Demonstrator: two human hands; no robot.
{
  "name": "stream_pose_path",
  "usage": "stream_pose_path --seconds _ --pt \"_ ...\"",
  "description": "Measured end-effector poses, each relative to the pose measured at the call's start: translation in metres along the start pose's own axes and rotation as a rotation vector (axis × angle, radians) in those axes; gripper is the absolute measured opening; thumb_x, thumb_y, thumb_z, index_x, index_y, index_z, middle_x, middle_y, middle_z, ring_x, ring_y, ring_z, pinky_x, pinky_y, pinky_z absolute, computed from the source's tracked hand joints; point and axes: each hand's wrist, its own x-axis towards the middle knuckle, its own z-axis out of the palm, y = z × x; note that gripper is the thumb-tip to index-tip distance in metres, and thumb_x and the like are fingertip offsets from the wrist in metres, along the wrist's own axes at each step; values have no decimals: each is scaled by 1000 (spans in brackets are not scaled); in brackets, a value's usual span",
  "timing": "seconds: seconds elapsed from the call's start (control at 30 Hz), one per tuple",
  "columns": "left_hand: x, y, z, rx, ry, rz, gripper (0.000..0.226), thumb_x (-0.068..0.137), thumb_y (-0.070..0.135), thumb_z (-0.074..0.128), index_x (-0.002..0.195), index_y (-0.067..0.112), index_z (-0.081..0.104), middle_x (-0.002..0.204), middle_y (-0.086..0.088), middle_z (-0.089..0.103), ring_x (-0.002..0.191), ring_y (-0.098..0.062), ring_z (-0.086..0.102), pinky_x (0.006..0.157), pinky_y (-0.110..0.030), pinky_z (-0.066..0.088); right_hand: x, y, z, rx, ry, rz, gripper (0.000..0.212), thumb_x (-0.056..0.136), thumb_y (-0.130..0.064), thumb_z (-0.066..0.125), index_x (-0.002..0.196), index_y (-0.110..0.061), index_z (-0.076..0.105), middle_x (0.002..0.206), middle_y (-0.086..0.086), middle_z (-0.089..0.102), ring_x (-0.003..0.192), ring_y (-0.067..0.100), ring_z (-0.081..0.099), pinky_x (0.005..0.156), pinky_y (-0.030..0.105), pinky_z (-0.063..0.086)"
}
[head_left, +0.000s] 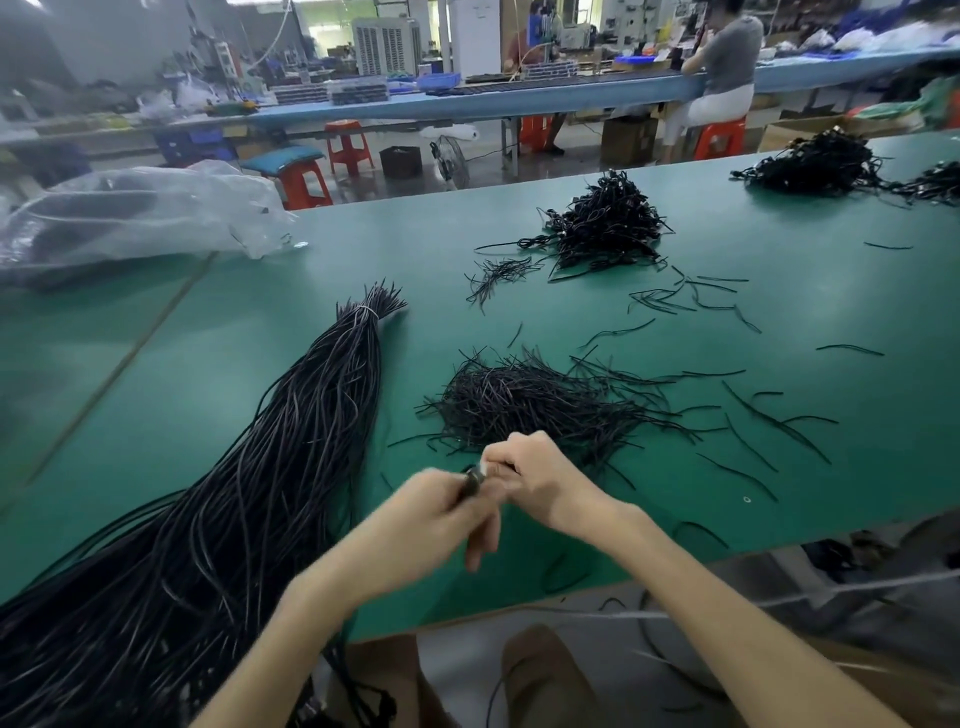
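Green table (208, 415) fills most of the view, and near its front edge we've got both hands meeting over it. Our left hand (441, 514) has its fingers curled round a small dark piece (474, 480) w/ a pale glint at the tip; our right hand (524, 478) pinches the other end btwn thumb and fingers. Motion blur hides what the piece is exactly. It sits btwn the two hands, just in front of the pile of short black strips (530, 405), a bit above the table surface. To the left lies a long cable bundle (291, 441), fanning toward us and cinched near its far end by a white tie (366, 310). Loose strips are scattered to the right of the pile. Further back, approx centre, is a second black heap (608, 223), and a third heap (815, 161) sits at the far right. A clear plastic bag (130, 213) rests at the far left edge. Beyond the table: red stools (348, 145), a floor fan (451, 158), and a seated person (727, 57) at another bench.
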Motion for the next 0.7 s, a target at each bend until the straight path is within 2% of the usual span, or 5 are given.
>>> stream_pose_path --seconds 0.2,0.37,0.47,0.6,0.7 --pt "11 -38 11 331 358 -131 34 105 42 50 74 27 52 65 10 58 57 -3 49 54 -24 36 6 -17 -6 244 31 -8 43 105 -37 55 67 -18 63 53 -6 52 51 9 41 54 25 39" --pt "14 -43 6 -191 421 -26 42 102 47 40 122 24 70 123 3 73 115 -6 62 103 -20 45 -1 -30 0 398 83 -68 41 108 -33 49 80 -9 67 61 4 57 57 10 47 61 25 41" --pt "23 -32 5 -708 463 24 59 103 52 32 143 16 56 141 7 64 133 -4 55 111 -19 42 -6 -37 20 554 86 -50 41 109 -25 49 79 -1 66 57 -1 55 55 9 47 62 23 39" --pt "38 -9 -9 -1086 521 28 47 103 45 40 119 9 65 113 -3 76 101 -15 74 77 -27 60 -1 -40 39 738 116 36 38 108 -14 50 72 -7 61 55 -9 48 52 6 39 57 21 33" --pt "30 -14 -26 -1212 453 59 31 101 41 48 90 15 61 73 5 59 60 -14 58 62 -29 50 2 -28 26 641 120 49 39 105 -27 57 70 -11 64 51 -12 43 50 6 36 54 19 32"
